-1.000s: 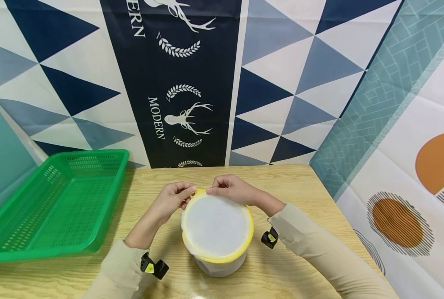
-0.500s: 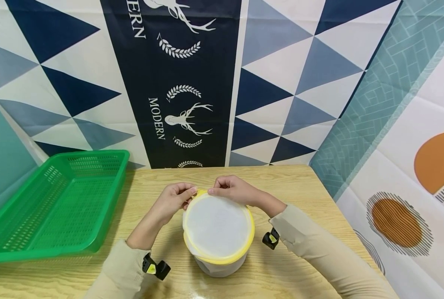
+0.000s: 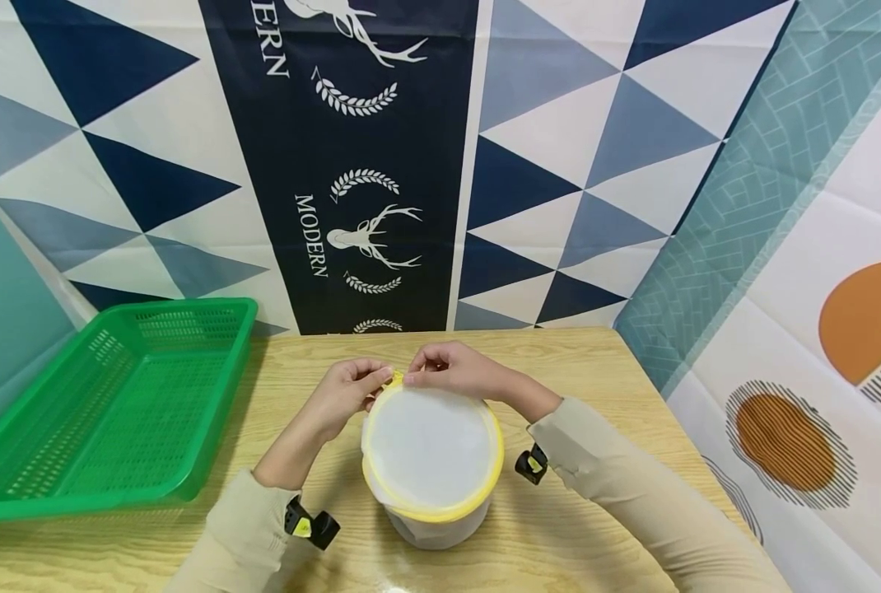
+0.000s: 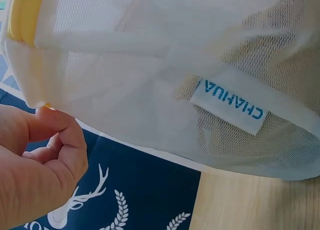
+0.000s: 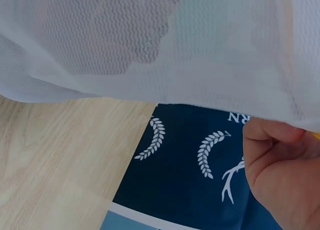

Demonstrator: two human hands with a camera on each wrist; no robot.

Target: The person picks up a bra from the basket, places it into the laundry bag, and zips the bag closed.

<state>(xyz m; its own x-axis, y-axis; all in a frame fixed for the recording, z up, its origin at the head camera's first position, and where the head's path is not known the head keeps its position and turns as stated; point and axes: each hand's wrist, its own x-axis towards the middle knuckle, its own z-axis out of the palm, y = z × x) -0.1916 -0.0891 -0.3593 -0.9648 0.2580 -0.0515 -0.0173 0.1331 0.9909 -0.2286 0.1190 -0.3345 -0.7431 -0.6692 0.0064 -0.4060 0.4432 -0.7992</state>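
Observation:
A round white mesh laundry bag (image 3: 433, 453) with a yellow zipped rim (image 3: 494, 469) stands upright on the table in the head view. At the far left of that rim, my left hand (image 3: 340, 399) pinches the yellow edge between thumb and forefinger. Close beside it, my right hand (image 3: 461, 371) pinches the rim with curled fingers; what lies between its fingertips is mostly hidden. The left wrist view shows a sewn label (image 4: 230, 106) reading CHAHUA on the bag's see-through side. In the right wrist view, mesh cloth (image 5: 200, 55) hangs above the hand.
A green perforated plastic basket (image 3: 77, 499) stands on the left of the wooden table (image 3: 574, 371). Patterned cloth (image 3: 381, 148) covers the wall behind the table, with more sheets at both sides. Each wrist wears a small black camera (image 3: 325, 529).
My right hand has shifted slightly left along the rim, closer to the left hand. The left hand keeps its hold, and the bag stays nearly in place.

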